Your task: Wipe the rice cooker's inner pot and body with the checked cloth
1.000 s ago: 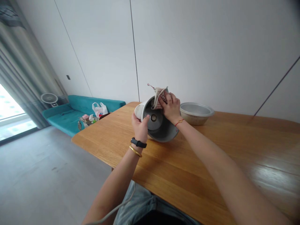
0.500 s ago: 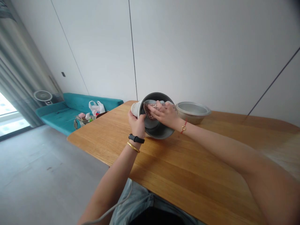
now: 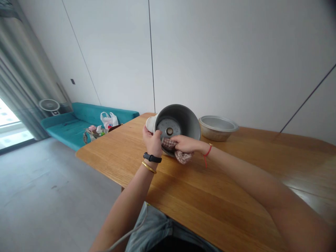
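Note:
A grey-lined pot point(image 3: 187, 120) is tipped on its side above the wooden table, its mouth turned toward me and a round metal fitting point(image 3: 169, 131) showing in the middle of its bottom. My left hand point(image 3: 152, 141) grips the pot's left rim by its white outer part point(image 3: 150, 124), thumb on the inner edge. Bunched in my right hand point(image 3: 186, 144) is a brown-and-white checked cloth point(image 3: 183, 157), pressed at the pot's lower rim. One end of the cloth reaches inside and the other hangs outside. Whether the pot rests on the table I cannot tell.
A metal basin point(image 3: 218, 127) stands on the wooden table point(image 3: 210, 196) to the right of the pot, near the wall. Beyond the table's left end is a teal sofa point(image 3: 65, 126) with a white plastic bag point(image 3: 109, 120). A fan point(image 3: 49, 105) stands by the curtain.
My right hand and the cloth have moved from the inside of the pot down to its lower rim, uncovering the bottom. The pot's mouth has turned more toward me. My left hand keeps its hold.

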`<state>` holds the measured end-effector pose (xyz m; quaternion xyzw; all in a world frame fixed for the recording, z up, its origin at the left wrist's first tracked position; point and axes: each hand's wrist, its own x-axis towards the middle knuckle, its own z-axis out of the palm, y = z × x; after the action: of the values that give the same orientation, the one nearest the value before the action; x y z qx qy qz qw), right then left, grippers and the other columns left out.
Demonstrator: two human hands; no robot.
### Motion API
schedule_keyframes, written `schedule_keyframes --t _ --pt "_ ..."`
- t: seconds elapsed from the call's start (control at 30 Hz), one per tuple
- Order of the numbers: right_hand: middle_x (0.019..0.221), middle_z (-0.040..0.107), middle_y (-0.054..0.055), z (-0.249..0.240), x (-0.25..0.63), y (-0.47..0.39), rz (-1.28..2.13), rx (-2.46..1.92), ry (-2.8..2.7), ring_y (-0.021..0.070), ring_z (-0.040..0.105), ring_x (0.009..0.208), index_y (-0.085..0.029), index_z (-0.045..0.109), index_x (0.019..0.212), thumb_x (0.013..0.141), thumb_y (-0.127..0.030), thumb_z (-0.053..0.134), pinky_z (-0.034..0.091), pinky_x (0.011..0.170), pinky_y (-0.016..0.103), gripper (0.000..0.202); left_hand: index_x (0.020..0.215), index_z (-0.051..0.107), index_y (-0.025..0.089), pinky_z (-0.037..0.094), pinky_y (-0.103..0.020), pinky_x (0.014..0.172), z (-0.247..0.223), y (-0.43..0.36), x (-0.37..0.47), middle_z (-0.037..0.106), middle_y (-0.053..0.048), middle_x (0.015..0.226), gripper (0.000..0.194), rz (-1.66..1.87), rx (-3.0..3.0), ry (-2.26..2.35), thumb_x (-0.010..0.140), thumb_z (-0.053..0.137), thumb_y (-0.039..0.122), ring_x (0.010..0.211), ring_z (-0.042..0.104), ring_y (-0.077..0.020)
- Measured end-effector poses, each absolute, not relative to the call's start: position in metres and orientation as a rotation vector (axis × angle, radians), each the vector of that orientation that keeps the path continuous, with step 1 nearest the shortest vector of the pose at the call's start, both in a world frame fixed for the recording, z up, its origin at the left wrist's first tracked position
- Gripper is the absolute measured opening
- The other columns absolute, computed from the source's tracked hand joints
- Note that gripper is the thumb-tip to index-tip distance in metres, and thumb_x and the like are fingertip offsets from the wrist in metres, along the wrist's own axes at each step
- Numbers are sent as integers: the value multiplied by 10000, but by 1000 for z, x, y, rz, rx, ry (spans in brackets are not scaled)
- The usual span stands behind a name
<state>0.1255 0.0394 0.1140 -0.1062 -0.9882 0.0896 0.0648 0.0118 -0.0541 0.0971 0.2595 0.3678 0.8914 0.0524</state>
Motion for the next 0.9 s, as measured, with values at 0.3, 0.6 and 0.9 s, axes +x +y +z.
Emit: schedule_keyframes --t 0.3,0.6,0.9 --pt "1564 357 8 98 95 26 -266 -379 -2721 351 410 1172 -318 596 1356 927 -158 435 422 867 475 485 1091 555 202 515 -298 816 92 -57 10 658 -21 992 536 2649 828 1115 569 597 85 895 632 -168" --pt "1061 670 233 116 133 52 -261 -839 -2793 426 436 1171 -121 762 849 828 -66 547 329 922 598 223 1136 545 210 492 -353 943 88 -54 12 645 -38 1087 556 2646 900 1180 599 600 83 1024 618 -204" --pt "1016 743 45 93 157 18 690 -459 -2944 207 676 874 -188 744 1008 744 -25 465 501 744 265 417 1134 578 198 464 -361 982 93 -46 29 652 -52 1121 542 2547 1129 1232 604 597 85 1068 609 -228"
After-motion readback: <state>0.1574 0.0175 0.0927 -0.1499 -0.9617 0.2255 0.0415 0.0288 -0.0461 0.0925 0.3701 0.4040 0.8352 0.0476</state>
